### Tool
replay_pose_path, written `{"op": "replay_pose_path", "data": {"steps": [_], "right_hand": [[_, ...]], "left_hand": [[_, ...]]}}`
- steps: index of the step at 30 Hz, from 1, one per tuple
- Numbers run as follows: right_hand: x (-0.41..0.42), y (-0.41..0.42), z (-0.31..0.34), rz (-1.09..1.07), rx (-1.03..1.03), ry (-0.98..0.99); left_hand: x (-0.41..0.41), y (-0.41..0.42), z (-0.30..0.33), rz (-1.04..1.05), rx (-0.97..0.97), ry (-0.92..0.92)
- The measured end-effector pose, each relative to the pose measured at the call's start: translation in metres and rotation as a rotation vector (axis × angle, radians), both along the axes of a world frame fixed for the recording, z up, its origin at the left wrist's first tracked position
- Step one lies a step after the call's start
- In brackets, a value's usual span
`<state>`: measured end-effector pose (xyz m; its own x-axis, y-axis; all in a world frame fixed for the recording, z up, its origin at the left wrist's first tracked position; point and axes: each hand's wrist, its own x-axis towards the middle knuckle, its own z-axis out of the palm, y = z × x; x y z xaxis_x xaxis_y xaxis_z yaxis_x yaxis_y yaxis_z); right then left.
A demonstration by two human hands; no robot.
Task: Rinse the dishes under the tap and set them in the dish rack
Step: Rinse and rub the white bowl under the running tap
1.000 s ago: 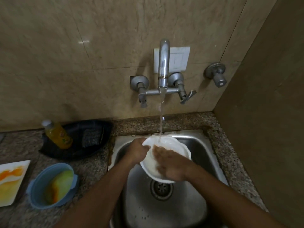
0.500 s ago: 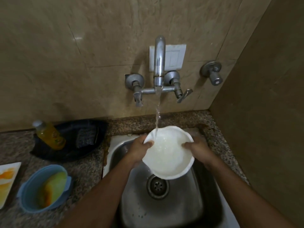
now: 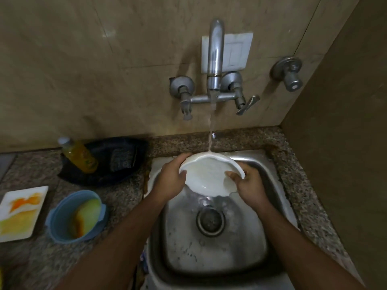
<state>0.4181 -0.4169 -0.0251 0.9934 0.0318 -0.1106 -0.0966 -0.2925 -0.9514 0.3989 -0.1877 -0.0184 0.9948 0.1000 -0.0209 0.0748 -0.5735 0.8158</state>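
A white bowl (image 3: 206,176) is held over the steel sink (image 3: 257,237), tilted towards me, with water pouring out of its near lip. My left hand (image 3: 170,178) grips its left rim, thumb inside. My right hand (image 3: 248,185) grips the right rim, thumb inside as well. The wall tap (image 3: 214,65) runs, and its stream lands on the bowl's far rim. On the counter to the left stand a blue bowl (image 3: 60,218) smeared with yellow-orange residue and a white square plate (image 3: 21,212) with orange stains. No dish rack is in view.
A yellow soap bottle (image 3: 80,156) leans in a black tray (image 3: 117,181) that also holds a dark scrub pad (image 3: 121,161). A second valve (image 3: 290,73) sits on the wall to the right. A brown side wall closes off the right of the sink.
My right hand left the bowl's inside, where it was rubbing, and took the right rim. The bowl then tipped towards me and water spills from it into the sink.
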Motion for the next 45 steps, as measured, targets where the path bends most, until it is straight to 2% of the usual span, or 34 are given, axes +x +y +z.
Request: {"op": "replay_pose_path", "data": {"steps": [4, 7, 8, 9, 12, 14, 17, 20, 22, 24, 26, 29, 31, 33, 35, 37, 40, 41, 42, 44, 45], "right_hand": [[0.000, 0.003, -0.001, 0.110, -0.177, -0.096], [-0.010, 0.005, -0.006, 0.119, -0.348, -0.142], [-0.014, 0.006, -0.007, 0.104, -0.443, -0.203], [-0.018, 0.006, -0.009, 0.090, -0.545, -0.274], [-0.028, 0.006, -0.012, 0.043, -0.749, -0.413], [-0.031, 0.007, -0.011, 0.043, -0.827, -0.464], [-0.036, 0.003, -0.016, 0.114, -0.865, -0.569], [-0.035, -0.014, -0.024, 0.288, -0.762, -0.480], [-0.035, -0.025, -0.025, 0.440, -0.676, -0.408], [-0.034, -0.024, -0.018, 0.499, -0.622, -0.385], [-0.027, -0.010, -0.008, 0.466, -0.614, -0.463], [-0.015, 0.023, 0.008, 0.431, -0.686, -0.510], [-0.011, 0.040, 0.012, 0.435, -0.672, -0.522], [-0.002, 0.046, 0.011, 0.402, -0.608, -0.523], [0.013, 0.048, 0.015, 0.244, -0.453, -0.360], [0.020, 0.058, 0.019, 0.111, -0.381, -0.205], [0.009, 0.071, 0.018, 0.277, -0.490, -0.426], [0.014, 0.066, 0.014, 0.317, -0.467, -0.401], [0.022, 0.061, 0.012, 0.286, -0.406, -0.287], [0.031, 0.059, 0.007, 0.104, -0.326, -0.067], [0.030, 0.063, 0.010, 0.066, -0.347, -0.093]], "left_hand": [[-0.007, 0.002, -0.002, -0.029, -0.014, -0.107], [-0.007, 0.003, -0.005, -0.031, -0.064, -0.082], [-0.008, 0.003, -0.002, -0.001, -0.175, -0.026], [-0.011, 0.002, 0.002, 0.064, -0.370, 0.055], [-0.019, -0.012, 0.017, 0.377, -1.139, 0.437], [-0.013, -0.025, 0.020, 0.499, -1.365, 0.643], [0.008, -0.042, 0.017, 0.624, -1.464, 0.557], [0.017, -0.048, 0.020, 0.635, -1.404, 0.538], [0.016, -0.047, 0.022, 0.496, -1.292, 0.529], [0.016, -0.046, 0.021, 0.359, -1.093, 0.496], [0.018, -0.048, 0.026, 0.321, -0.897, 0.435], [0.018, -0.055, 0.037, 0.264, -0.819, 0.354], [0.017, -0.059, 0.041, 0.308, -0.796, 0.295], [0.016, -0.060, 0.043, 0.392, -0.626, 0.203], [0.013, -0.060, 0.047, 0.414, -0.323, 0.136], [0.011, -0.058, 0.046, 0.382, -0.165, 0.119], [0.017, -0.049, 0.041, 0.375, -0.116, 0.063], [0.018, -0.047, 0.039, 0.364, -0.113, 0.054], [0.018, -0.046, 0.038, 0.348, -0.102, 0.058], [0.014, -0.045, 0.036, 0.330, -0.080, 0.089], [0.013, -0.045, 0.035, 0.344, -0.083, 0.101]]}}
